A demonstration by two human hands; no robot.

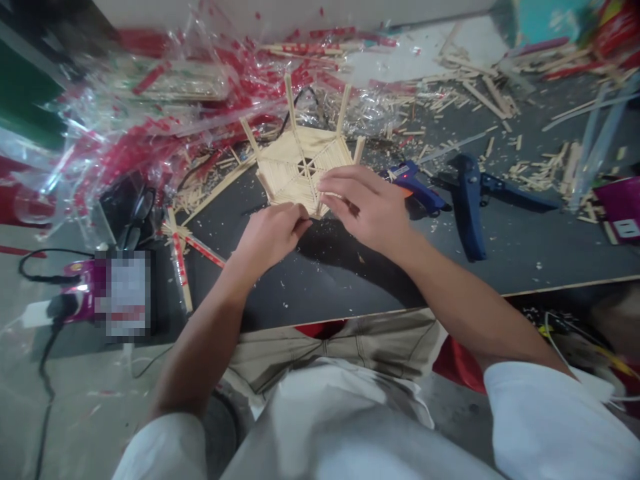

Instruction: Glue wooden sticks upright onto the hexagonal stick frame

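Note:
A hexagonal panel of glued wooden sticks, with several sticks standing up from its corners, rests on the dark work board. My left hand is curled at the panel's near edge, fingertips pinched together against it. My right hand grips the same near edge from the right, fingers bent over the wood. What the fingertips pinch there is hidden.
Two blue glue guns lie right of the panel. Crumpled clear and red plastic wrap is heaped at the back left. Loose wooden sticks and offcuts litter the back right. A pink device with cables sits left.

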